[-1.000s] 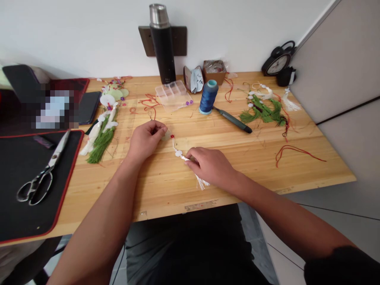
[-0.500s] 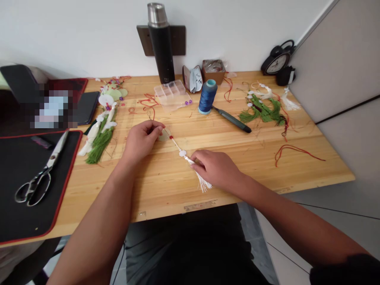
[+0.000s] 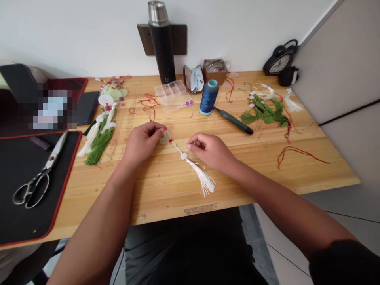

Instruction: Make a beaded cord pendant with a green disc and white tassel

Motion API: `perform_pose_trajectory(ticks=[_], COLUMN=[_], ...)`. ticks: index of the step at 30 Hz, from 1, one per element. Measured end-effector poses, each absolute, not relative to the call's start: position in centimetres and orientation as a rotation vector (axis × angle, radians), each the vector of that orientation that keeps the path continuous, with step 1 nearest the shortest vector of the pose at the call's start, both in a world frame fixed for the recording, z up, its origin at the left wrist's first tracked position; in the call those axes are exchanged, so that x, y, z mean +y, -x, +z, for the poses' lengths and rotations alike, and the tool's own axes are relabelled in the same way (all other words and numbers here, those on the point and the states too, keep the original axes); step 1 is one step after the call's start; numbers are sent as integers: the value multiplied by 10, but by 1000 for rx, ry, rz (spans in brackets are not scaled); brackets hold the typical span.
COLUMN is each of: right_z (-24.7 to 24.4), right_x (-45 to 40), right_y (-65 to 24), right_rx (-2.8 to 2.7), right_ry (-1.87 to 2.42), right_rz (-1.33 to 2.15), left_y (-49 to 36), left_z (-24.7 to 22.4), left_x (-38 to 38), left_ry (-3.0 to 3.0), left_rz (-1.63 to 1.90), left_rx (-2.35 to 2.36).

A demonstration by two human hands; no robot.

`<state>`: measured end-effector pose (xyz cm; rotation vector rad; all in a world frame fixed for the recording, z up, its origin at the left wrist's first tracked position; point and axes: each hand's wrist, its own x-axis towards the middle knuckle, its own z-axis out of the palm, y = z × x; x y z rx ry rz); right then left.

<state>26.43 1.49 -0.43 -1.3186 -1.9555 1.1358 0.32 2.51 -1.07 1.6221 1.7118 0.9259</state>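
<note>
1. The left hand (image 3: 143, 144) rests near the middle of the worktop, thumb and fingertips pressed together in a pinch at the edge of a small pale green disc (image 3: 164, 137); the fingers hide exactly what they grip.
2. The right hand (image 3: 209, 150) hovers just beside the cord, fingers loosely curled, thumb and forefinger nearly meeting; it seems to pinch nothing.
3. From the disc, a white cord (image 3: 177, 148) runs through a red bead (image 3: 170, 140) to a white flower-shaped bead (image 3: 184, 156), ending in a white tassel (image 3: 204, 180) near the worktop's front edge.
4. A close pinch at the disc seems best for steadying the cord; letting the tassel lie straight should help avoid twists.
5. Toward the back edge stand a blue thread spool (image 3: 209, 97) and a clear compartment box (image 3: 170, 95); scissors (image 3: 35, 186) lie on a black mat (image 3: 69, 170) at the left.
6. No brand or label is legible; the clock (image 3: 280, 62) face is too small to read.
</note>
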Motion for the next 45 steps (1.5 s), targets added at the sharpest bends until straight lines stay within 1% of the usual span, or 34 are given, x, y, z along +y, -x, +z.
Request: perform_pose_trajectory(ticks=[6, 10, 24, 29, 34, 41, 45], right_z=[-11, -11, -12, -14, -18, -20, -20], right_x=[46, 55, 59, 58, 60, 58, 56], right_y=[-228, -216, -208, -207, -206, -208, -209], right_rx=[-1995, -2122, -2150, -2142, -2068, -2024, -2010], right_ry=[1243, 1231, 1182, 1195, 1230, 1223, 1210], right_rz=[1159, 1084, 1071, 1039, 1083, 1117, 1125], left_y=[-5, -7, -14, -11, -1, 6, 1], left_z=[-11, -11, 0, -3, -6, -3, -2], left_x=[25, 24, 24, 24, 25, 22, 20], left_ry=[-1617, -1602, -1579, -1577, -1537, -1640, -1679], left_rz=[945, 971, 948, 950, 955, 733, 696], left_rx=[1690, 1660, 1654, 1626, 1561, 1574, 1613])
